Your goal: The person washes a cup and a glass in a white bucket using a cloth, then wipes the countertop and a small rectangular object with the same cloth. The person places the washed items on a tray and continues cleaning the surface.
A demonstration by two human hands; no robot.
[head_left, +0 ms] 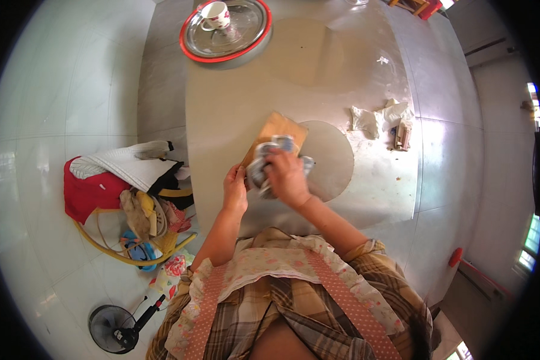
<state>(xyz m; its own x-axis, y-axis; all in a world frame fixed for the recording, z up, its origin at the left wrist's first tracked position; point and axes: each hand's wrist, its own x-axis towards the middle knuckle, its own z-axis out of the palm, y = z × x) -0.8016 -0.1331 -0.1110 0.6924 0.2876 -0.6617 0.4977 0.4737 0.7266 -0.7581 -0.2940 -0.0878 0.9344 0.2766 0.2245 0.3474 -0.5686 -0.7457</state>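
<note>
A flat tan rectangular piece, wood or leather by its look, [276, 124] is tilted over the table before me. My left hand [236, 189] grips its lower left edge between thumb and fingers. On its face lies a crumpled grey and white cloth [262, 167], with my right hand [285, 175] closed over it; that hand is a little blurred. The cloth covers the lower part of the tan piece. Just to the right, a round mat or disc [333, 157] shows on the grey tabletop [225, 99].
A red-rimmed round tray [186, 47] with a floral mug [216, 17] stands at the back left. Crumpled white wrappers [378, 119] and a small brownish object [402, 136] lie near the right edge. A chair heaped with clothes [99, 189] and a black fan [112, 328] are at the left.
</note>
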